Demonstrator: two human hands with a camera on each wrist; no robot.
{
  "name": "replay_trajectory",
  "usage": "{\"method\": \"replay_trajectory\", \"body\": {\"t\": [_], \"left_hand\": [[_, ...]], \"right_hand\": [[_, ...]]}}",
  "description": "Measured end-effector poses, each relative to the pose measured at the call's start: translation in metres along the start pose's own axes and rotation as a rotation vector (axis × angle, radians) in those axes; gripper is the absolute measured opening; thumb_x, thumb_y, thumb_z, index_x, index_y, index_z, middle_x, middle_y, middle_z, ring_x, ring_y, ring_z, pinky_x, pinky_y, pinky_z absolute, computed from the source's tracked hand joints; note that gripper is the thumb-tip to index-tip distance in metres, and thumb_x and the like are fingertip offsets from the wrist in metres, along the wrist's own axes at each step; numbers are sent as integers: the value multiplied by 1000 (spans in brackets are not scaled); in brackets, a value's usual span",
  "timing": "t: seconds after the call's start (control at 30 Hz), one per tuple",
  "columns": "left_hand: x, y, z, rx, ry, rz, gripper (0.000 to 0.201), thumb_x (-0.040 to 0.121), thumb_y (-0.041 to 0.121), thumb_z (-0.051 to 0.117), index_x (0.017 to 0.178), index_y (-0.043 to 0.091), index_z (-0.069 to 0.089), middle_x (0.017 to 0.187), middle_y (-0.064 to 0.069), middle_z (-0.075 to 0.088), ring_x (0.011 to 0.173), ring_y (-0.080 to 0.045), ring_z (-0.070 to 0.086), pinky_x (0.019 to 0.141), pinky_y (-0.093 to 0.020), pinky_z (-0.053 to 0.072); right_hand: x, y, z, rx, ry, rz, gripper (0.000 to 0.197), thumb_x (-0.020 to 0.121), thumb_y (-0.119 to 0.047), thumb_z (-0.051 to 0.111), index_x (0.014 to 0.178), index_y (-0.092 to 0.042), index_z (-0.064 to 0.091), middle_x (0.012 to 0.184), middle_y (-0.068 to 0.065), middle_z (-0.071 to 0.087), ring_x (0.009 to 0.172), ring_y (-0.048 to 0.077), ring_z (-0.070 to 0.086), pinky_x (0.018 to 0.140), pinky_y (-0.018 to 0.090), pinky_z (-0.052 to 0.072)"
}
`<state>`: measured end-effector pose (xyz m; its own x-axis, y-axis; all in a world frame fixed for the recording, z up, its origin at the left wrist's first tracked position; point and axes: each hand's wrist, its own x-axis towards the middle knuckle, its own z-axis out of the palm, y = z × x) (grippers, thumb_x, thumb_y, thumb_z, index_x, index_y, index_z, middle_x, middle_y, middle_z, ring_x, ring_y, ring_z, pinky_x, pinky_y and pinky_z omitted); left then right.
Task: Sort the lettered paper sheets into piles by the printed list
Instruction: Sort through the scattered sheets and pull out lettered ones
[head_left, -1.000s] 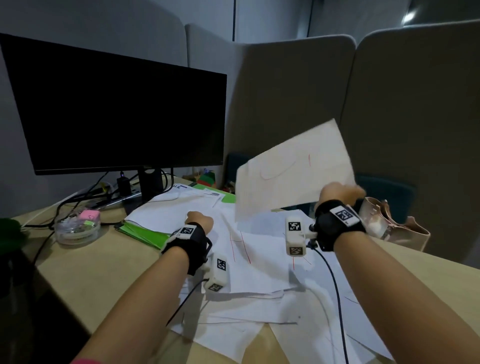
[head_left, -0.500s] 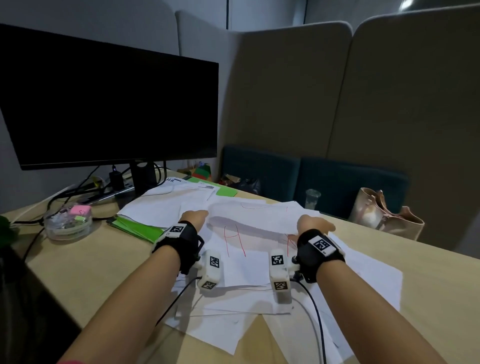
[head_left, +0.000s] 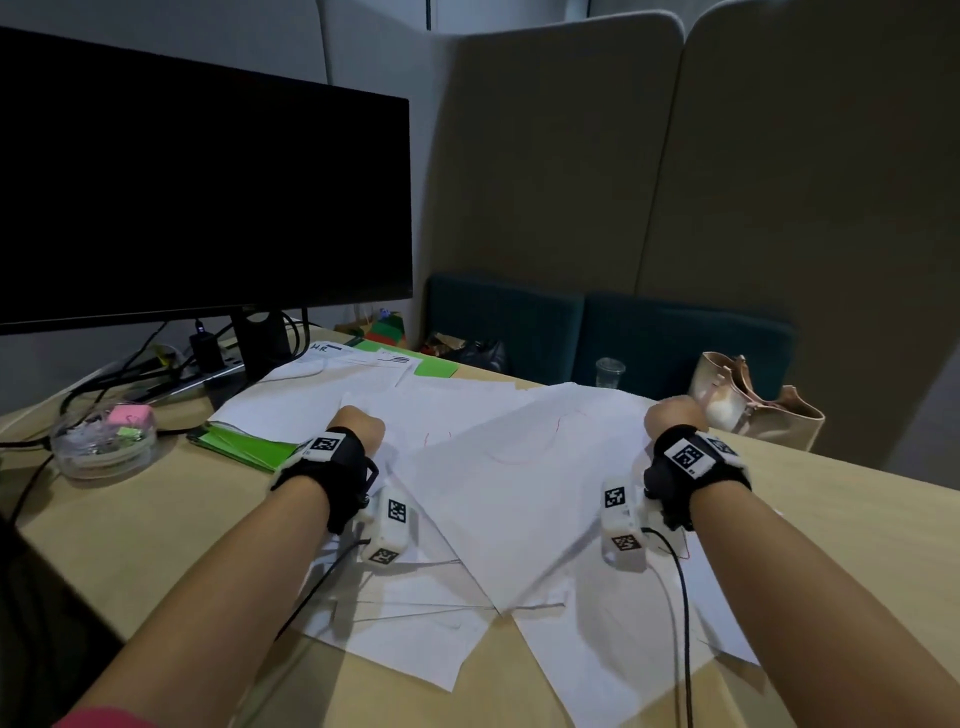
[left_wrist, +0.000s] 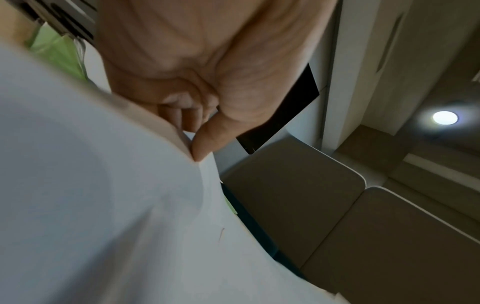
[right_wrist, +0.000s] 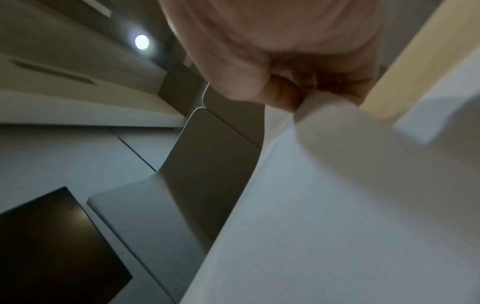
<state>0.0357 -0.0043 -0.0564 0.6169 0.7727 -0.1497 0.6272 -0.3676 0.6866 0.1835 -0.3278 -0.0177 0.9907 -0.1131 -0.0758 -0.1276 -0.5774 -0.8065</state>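
Several white sheets (head_left: 395, 613) lie overlapping on the desk in the head view. One large sheet (head_left: 519, 499) with faint red strokes lies tilted on top of them. My left hand (head_left: 358, 423) sits at the pile's left side. The left wrist view shows this left hand (left_wrist: 192, 131) pinching the edge of a white sheet (left_wrist: 130, 205) between thumb and fingers. My right hand (head_left: 672, 415) is at the top sheet's far right corner. In the right wrist view, the right hand (right_wrist: 298, 102) pinches the corner of a sheet (right_wrist: 337, 205). A sheet with printed lines (head_left: 384, 361) lies at the back.
A black monitor (head_left: 197, 197) stands at the left with cables (head_left: 130, 364) behind it. A green folder (head_left: 244, 447) and a clear dish of clips (head_left: 104, 441) lie left of the papers. A beige handbag (head_left: 753, 405) and a plastic cup (head_left: 609, 371) stand at the back right.
My right hand held a sheet up in the air, then brought it down onto the pile and moved right. The sheet now covers the red-lettered page. My left hand stayed put.
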Motion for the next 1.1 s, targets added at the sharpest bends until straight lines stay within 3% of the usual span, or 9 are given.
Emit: {"method": "replay_trajectory", "body": {"t": [0.1,0.23,0.4,0.47,0.53,0.67,0.87,1.0,1.1], "left_hand": [[-2,1,-3,57,-11,22,35,91,2,47,122,-9,56,124,-25,59,114,-37,57,90,-36,47],[-1,1,-3,89,-38,49,47,92,2,44,140,1,43,143,-18,45,127,-36,46,104,-36,41],[-4,5,-1,93,-41,76,45,92,5,47,137,1,45,140,-19,46,126,-36,47,106,-40,40],[-6,6,0,73,-65,70,47,92,7,50,139,3,43,140,-18,46,124,-36,49,105,-40,41],[-9,7,1,63,-114,62,53,89,8,57,139,0,41,139,-20,48,122,-36,51,103,-41,43],[-19,6,5,121,-218,38,70,85,10,68,143,-2,31,144,-18,41,129,-34,44,103,-38,39],[-32,0,12,350,-199,39,55,83,8,69,129,-3,41,128,-21,53,115,-35,54,90,-38,46],[-36,-1,12,351,-187,47,55,82,9,70,129,-1,43,125,-19,56,113,-35,55,90,-38,48],[-36,-3,11,341,-187,44,54,82,10,70,128,-1,45,124,-19,57,112,-34,56,91,-38,48]], "right_hand": [[12,3,-8,-211,-51,-62,37,97,-5,38,130,3,52,134,20,51,124,34,48,100,36,39],[11,7,-17,-420,-46,-110,35,96,-4,40,129,-4,51,132,19,51,122,36,48,103,39,40],[-12,-1,0,-763,65,-263,45,91,-18,48,134,-13,38,141,17,35,132,36,29,107,49,26],[-26,-11,16,-834,-28,-407,57,89,-34,52,140,-19,31,146,14,30,135,35,24,110,52,22],[-37,-19,36,-849,-237,-496,72,89,-55,48,148,-26,19,155,8,16,142,33,12,111,54,17],[-66,-29,72,-895,-575,-513,88,84,-74,39,152,-32,4,160,3,-3,146,35,-4,115,58,6],[-87,-27,97,-978,-667,-422,107,70,-85,46,152,-32,0,160,5,-1,145,39,5,116,54,14],[-88,-22,87,-966,-685,-402,108,70,-77,57,152,-27,7,158,8,7,143,32,18,113,47,25],[-87,-19,71,-975,-663,-381,109,72,-71,61,153,-27,4,159,6,10,144,28,18,113,43,23]]}}
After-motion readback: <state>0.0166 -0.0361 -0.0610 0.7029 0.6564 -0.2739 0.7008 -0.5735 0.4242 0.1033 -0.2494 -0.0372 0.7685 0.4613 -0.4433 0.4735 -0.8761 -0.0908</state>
